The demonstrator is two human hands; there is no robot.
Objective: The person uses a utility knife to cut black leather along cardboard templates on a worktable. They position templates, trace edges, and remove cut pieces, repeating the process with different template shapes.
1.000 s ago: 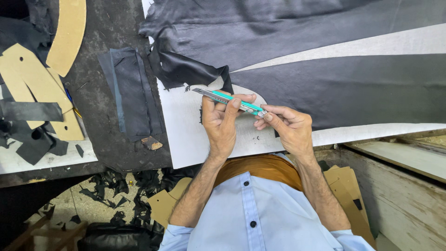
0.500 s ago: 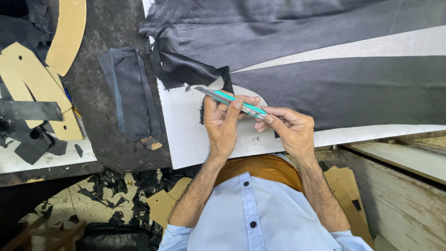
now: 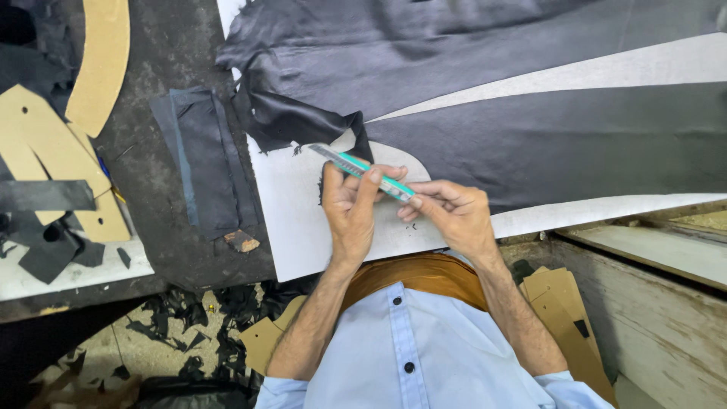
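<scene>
Left hand [image 3: 352, 212] closed around the middle of a slim teal-and-silver utility knife [image 3: 362, 170], fingers wrapped over its body. Right hand [image 3: 447, 216] pinches the knife's rear end between fingertips. Knife held tilted above the white cutting board [image 3: 303, 220], blade end pointing up-left toward the dark grey leather sheet [image 3: 485, 68]. Tan cardboard patterns [image 3: 45, 151] lie well apart, far left.

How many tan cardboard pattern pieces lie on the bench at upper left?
2: a curved strip by the top edge, and a larger angular piece below it, partly under a black strip. Others may be hidden.
</scene>
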